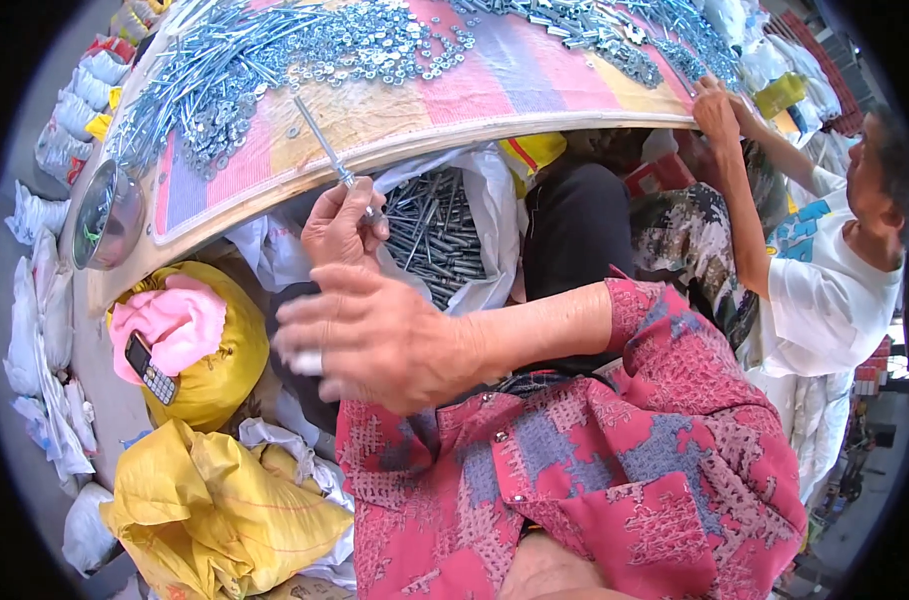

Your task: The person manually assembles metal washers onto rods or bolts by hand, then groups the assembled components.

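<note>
Pinched in the fingers of my left hand [346,222] is a long metal bolt [321,138], slanting up over the table edge with a nut or washer low on its shaft. Across my body reaches my right hand [379,335], back upward and fingers stretched out to the left, somewhat blurred. A pale band shows on one of its fingers. That hand covers my left wrist, and nothing shows in its grasp. Beyond my left hand an open white sack [494,215] holds a heap of dark metal bolts [434,235].
On the cloth-covered table [374,125] lie loose long bolts [214,60], washers [364,45] and metal sleeves [584,30]. A bowl [107,215] stands at its left corner. A phone [152,370] and pink cloth [179,320] rest on a yellow sack [229,360]. A co-worker [824,270] handles parts at right.
</note>
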Motion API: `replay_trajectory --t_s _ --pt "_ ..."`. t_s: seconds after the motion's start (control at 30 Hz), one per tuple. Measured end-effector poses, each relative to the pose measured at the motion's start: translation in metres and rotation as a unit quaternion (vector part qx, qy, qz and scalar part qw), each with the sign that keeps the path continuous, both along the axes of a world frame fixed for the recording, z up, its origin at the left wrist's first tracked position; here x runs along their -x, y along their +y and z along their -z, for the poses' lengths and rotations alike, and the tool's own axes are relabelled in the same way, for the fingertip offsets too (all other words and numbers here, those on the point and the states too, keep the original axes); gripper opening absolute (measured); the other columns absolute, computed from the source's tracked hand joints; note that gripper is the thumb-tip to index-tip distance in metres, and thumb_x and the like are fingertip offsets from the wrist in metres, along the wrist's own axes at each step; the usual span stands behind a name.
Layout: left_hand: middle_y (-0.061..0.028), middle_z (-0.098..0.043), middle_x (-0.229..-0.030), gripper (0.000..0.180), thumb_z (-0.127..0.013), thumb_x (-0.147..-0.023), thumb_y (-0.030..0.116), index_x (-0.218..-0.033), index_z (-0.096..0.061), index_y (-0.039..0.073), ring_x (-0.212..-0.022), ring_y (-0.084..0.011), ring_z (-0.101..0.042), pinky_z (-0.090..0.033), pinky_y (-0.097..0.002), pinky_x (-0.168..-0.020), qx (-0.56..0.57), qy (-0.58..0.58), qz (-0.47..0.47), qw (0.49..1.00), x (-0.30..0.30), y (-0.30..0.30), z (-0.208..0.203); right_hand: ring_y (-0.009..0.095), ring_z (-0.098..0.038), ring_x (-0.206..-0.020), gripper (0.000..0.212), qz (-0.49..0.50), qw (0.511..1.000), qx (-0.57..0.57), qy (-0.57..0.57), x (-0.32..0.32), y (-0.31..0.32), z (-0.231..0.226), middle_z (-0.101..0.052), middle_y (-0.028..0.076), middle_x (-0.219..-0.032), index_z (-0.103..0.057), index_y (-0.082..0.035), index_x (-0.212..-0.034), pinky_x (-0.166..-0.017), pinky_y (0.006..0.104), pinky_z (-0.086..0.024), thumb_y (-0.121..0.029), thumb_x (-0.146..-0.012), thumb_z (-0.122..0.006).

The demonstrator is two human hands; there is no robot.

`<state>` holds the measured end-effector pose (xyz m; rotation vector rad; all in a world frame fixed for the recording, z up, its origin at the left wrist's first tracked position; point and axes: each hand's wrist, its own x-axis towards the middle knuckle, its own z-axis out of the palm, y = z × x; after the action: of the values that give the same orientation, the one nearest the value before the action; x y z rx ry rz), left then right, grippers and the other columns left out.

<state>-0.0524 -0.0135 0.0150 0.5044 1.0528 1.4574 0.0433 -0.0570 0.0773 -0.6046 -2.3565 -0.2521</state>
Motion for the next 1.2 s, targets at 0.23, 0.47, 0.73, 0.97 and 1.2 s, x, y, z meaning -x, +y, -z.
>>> replay_trajectory --t_s 0.23,0.47,0.73,0.97,1.2 --pt "-0.0005 -0.063 -0.074 0.014 -0.069 -0.084 0.013 -0.096 -0.064 0.007 -0.06 -0.0084 -0.058 -0.044 -0.023 -0.049 -0.119 -0.026 0.004 0.992 -0.011 0.013 0.04 0.029 -0.06 -0.089 0.022 0.173 0.977 0.061 0.106 -0.023 0.068 0.035 -0.062 0.012 -0.112 -0.066 -0.004 -0.095 -0.081 0.0411 -0.048 -0.008 -0.074 -0.059" --pt "-0.0041 -0.066 -0.078 0.007 -0.066 -0.082 0.002 -0.089 -0.065 -0.001 -0.053 -0.0052 -0.054 -0.042 -0.0217 -0.044 -0.111 -0.034 0.0 0.993 -0.013 -0.005 0.01 0.03 -0.061 -0.092 0.025 0.168 0.979 0.02 0.113 -0.029 0.086 0.032 -0.063 0.017 -0.113 -0.065 -0.004 -0.096 -0.085 0.0416 -0.047 -0.01 -0.074 -0.055" --pt "-0.0062 -0.064 -0.075 0.009 -0.065 -0.084 0.006 -0.091 -0.063 0.0 -0.055 -0.0109 -0.058 -0.046 -0.0234 -0.046 -0.043 -0.051 0.059 0.996 -0.005 -0.012 -0.004 0.026 -0.063 -0.093 0.025 -0.028 0.969 0.184 0.16 -0.025 0.019 0.004 -0.065 0.01 -0.1 -0.064 -0.003 -0.099 -0.085 0.0366 -0.049 -0.011 -0.076 -0.065" --pt "-0.0062 -0.064 -0.07 0.008 -0.066 -0.084 0.006 -0.086 -0.065 -0.001 -0.048 -0.0075 -0.053 -0.04 -0.02 -0.041 -0.111 0.016 0.093 0.989 -0.009 -0.029 0.002 0.007 -0.054 -0.062 0.025 -0.096 0.764 0.579 0.268 -0.05 0.065 0.034 -0.061 0.005 -0.068 -0.064 0.003 -0.103 -0.054 0.0282 -0.045 -0.016 -0.089 -0.059" --pt "-0.0064 -0.067 -0.08 0.022 -0.067 -0.082 0.01 -0.099 -0.065 -0.003 -0.059 -0.007 -0.056 -0.043 -0.0214 -0.047 -0.111 0.318 0.142 0.931 0.005 -0.04 0.007 0.016 -0.061 -0.073 0.025 0.056 0.859 0.498 0.103 -0.077 0.039 0.024 -0.064 0.012 -0.079 -0.063 0.003 -0.101 -0.065 0.0332 -0.048 -0.017 -0.086 -0.062"
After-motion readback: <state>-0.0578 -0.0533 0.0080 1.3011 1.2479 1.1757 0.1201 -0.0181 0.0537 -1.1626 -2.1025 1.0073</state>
